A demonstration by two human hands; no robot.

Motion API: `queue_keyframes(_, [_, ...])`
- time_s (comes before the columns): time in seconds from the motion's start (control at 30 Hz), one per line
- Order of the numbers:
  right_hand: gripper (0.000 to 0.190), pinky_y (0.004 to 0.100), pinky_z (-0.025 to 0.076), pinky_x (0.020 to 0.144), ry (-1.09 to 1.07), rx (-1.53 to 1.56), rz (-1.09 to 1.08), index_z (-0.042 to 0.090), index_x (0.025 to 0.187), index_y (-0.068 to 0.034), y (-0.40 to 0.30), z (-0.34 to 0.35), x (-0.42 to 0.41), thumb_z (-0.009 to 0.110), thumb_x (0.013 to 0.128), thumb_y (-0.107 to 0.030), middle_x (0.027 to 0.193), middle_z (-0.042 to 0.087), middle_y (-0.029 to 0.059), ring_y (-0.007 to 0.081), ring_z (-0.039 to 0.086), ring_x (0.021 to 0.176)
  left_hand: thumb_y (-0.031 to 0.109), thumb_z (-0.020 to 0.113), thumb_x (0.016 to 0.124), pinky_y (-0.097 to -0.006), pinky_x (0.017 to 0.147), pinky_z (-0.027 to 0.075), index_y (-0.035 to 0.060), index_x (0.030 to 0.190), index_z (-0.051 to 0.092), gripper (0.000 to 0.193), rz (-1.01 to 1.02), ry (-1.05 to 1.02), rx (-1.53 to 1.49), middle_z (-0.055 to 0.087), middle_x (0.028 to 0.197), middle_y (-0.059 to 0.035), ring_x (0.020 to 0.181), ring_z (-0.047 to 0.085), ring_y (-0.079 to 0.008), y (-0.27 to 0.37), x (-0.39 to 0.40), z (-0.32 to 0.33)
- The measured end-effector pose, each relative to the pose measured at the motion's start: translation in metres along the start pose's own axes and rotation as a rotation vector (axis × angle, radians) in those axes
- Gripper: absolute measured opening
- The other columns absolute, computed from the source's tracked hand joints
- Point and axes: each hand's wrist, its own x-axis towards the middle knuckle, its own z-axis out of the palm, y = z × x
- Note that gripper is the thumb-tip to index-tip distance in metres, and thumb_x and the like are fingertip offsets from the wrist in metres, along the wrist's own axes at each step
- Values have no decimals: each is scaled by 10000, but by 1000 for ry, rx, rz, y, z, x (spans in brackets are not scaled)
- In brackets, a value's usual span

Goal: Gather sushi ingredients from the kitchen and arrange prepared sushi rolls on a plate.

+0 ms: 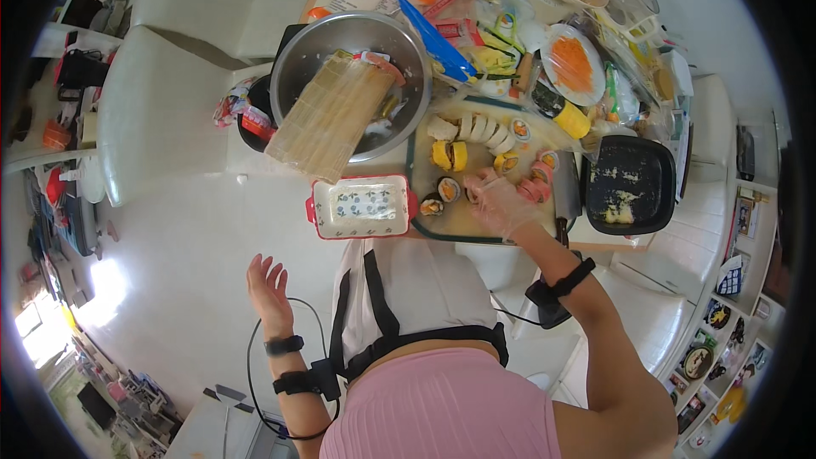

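Note:
My right hand [500, 204], in a clear plastic glove, reaches onto the cutting board [440, 223]. Its fingertips close around a dark-wrapped sushi piece [470, 195], which they partly hide. Two seaweed-wrapped sushi pieces [449, 189] lie just left of it. Pink sushi pieces [540, 177] sit to its right. Farther back on the board are yellow-wrapped pieces [449, 156] and a row of white rice-covered slices [484, 129]. My bare left hand [268, 290] hangs off the table to the left, palm up with fingers loosely apart, holding nothing.
A red-handled patterned baking dish [363, 207] stands left of the board. Behind it, a bamboo rolling mat [335, 118] rests across a steel bowl [293, 70]. A broad knife [566, 188] lies along the board's right edge, beside a black square pan [630, 185]. Shredded carrot [572, 64] fills a wrapped plate.

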Motion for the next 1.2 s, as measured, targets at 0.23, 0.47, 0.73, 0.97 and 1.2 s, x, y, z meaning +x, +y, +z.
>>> queue_keyframes(0.23, [364,375,472,698,-3,41,-77,504,1057,-86,-53,-33,17,569,699,-111,1020,509,140,316,537,895,355,504,812,-322,824,383,60,1144,437,449,14,7,-19,463,1070,-92,927,471,-197,2,6,-7])
queue_keyframes(0.47, [334,405,474,734,-275,-222,-112,485,1135,-115,-61,-28,36,425,806,-106,1071,463,134,318,534,897,333,494,811,-310,802,391,64,1128,452,417,38,14,-65,478,1042,-78,899,483,-188,2,1,-14])
queue_keyframes(0.73, [430,383,455,741,-95,422,-83,487,1065,-52,-93,-37,30,640,683,-176,955,536,174,316,562,866,319,515,813,-299,742,423,79,1083,473,364,-20,66,-123,497,991,-71,827,510,-178,-10,11,-26])
queue_keyframes(0.97, [491,358,425,807,147,638,-236,482,1091,-67,-170,51,100,691,670,-213,1014,551,157,305,539,920,353,497,824,-306,773,409,71,1086,455,387,-12,-72,-7,482,1019,-85,872,498,-180,-3,22,-13])
queue_keyframes(1.2, [533,363,420,813,228,425,-162,476,1132,-101,-191,77,116,689,649,-175,1044,531,138,291,520,953,332,489,821,-303,778,408,63,1091,446,384,-54,-71,23,482,1022,-86,874,490,-174,8,28,-18])
